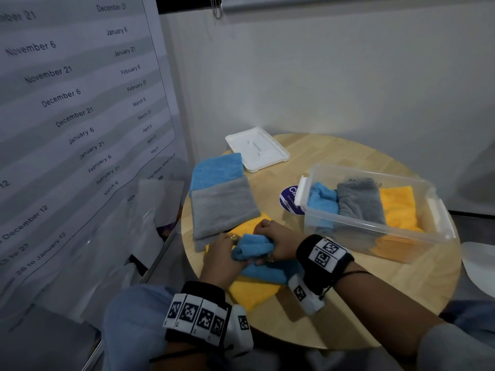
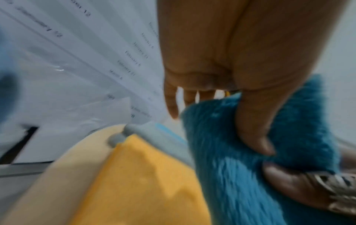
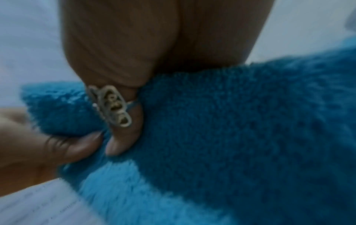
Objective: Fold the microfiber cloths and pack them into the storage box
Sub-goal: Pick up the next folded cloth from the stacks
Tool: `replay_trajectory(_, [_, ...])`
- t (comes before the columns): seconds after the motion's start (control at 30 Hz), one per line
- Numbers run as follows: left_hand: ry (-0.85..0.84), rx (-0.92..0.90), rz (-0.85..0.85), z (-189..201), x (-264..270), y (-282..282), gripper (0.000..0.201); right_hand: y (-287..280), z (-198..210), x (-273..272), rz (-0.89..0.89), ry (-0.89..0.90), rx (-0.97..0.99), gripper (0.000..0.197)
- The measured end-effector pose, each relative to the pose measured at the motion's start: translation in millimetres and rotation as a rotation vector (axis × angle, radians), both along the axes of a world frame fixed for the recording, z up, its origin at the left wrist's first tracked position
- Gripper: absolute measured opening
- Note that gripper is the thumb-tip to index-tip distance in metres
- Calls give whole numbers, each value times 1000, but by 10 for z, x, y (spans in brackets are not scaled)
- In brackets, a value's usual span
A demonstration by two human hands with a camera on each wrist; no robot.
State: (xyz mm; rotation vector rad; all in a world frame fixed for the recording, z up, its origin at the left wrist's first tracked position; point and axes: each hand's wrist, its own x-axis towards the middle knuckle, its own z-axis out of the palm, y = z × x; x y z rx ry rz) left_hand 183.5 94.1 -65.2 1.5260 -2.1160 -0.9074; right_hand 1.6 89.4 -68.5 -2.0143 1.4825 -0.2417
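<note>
Both my hands hold one blue microfiber cloth [image 1: 254,249] bunched above the near left of the round table. My left hand [image 1: 223,253] grips its left end; in the left wrist view the thumb presses into the blue cloth [image 2: 250,175]. My right hand [image 1: 273,242] grips its right end, a ringed finger curled into the blue cloth [image 3: 231,121]. Under it lies a flat yellow cloth [image 1: 251,293]. A grey cloth [image 1: 222,207] and another blue cloth [image 1: 217,170] lie stacked behind. The clear storage box [image 1: 442,223] at the right holds a blue, a grey and a yellow folded cloth.
The box's white lid [image 1: 257,148] lies at the back of the wooden table [image 1: 348,303]. A round blue sticker [image 1: 289,199] sits left of the box. A large printed sheet with dates [image 1: 75,116] hangs close on the left. A white object [image 1: 479,266] pokes in at the right.
</note>
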Motion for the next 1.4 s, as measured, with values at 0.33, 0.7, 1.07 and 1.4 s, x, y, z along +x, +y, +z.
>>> replay_trajectory(0.33, [713,179,-161,915,-1033,-131,67,221,1113,-824,-656,-1021,-189,24])
replay_trajectory(0.7, [-269,-157,-507,576,-1978,-712,51,-222,560,-2030,-980,-818,473,11])
replay_trajectory(1.07, [-550,-608,-804,402,-1935,-590,91,-523,222,-2038,-1037,-679,575,27])
replay_trajectory(1.4, [-741,-427,-977,321,-2017,-645,64,-749,285,-2200,-753,86,528,28])
